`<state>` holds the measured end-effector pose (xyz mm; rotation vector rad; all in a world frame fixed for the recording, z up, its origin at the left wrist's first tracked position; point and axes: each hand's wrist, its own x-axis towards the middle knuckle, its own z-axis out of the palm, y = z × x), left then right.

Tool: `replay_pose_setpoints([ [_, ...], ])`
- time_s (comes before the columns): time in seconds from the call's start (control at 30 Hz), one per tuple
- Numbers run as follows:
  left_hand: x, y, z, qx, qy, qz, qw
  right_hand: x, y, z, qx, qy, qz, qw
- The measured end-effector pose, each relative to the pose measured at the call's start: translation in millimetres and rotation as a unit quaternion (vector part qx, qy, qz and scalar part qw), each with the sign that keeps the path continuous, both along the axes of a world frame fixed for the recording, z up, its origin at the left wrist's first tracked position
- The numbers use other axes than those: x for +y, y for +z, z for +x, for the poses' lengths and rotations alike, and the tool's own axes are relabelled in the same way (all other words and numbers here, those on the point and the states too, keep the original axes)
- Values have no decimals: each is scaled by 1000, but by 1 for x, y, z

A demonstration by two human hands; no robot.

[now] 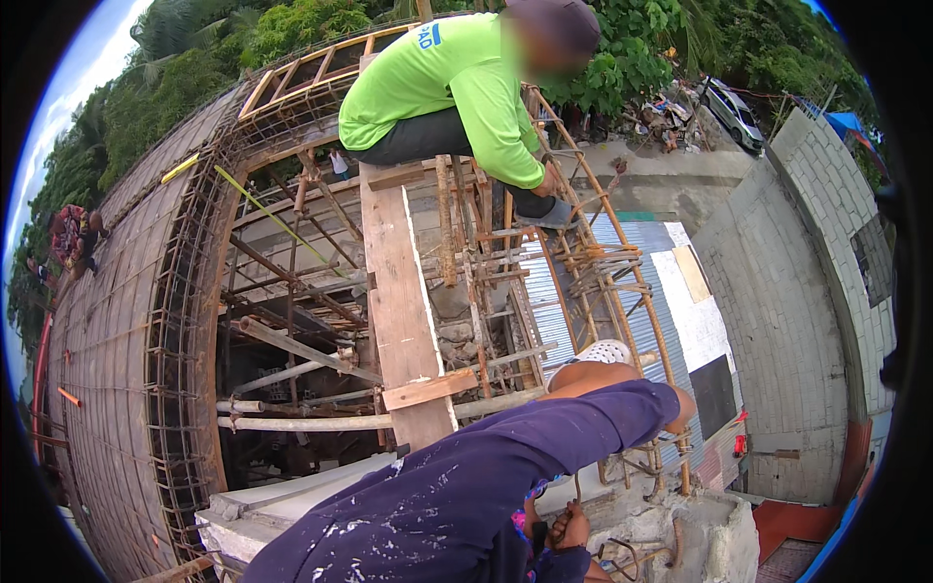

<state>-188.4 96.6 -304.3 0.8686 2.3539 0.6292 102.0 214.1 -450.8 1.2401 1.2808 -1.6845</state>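
Note:
My right hand [570, 530] is low in the view, just below my bent leg in dark purple cloth [437, 486]. Its fingers are closed around a thin metal rod [578, 486] that sticks up from the fist. Close beside it, what looks like my left hand [531, 515] shows only in part. My leg and a patterned cloth hide its fingers. Bent metal rods [627, 562] lie on rough concrete [714, 534] to the right of the hands. A rusty rebar column cage [622, 291] runs from my knee toward a co-worker.
A co-worker in a bright green shirt [418, 83] squats on a wooden plank [403, 301], hands at the cage. Left of the plank, poles [301, 350] cross a deep opening, bordered by a rebar beam cage [175, 360]. Corrugated roofing [651, 248] lies below right. Another person [73, 238] is far left.

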Motion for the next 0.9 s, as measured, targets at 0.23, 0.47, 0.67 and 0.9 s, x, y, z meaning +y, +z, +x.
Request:
replay_pose_setpoints([
  [0.23,4,-10,-7,11,-3,14,1000,10,57,26,57,-28,43,997],
  [0.47,26,-14,13,17,-111,26,993,2,106,50,298,-51,305,903],
  [0.67,36,-1,82,-166,-339,136,916,12,126,-14,364,-198,494,764],
  [0.9,29,3,69,-356,-288,155,876,29,118,-34,460,-137,425,767],
])
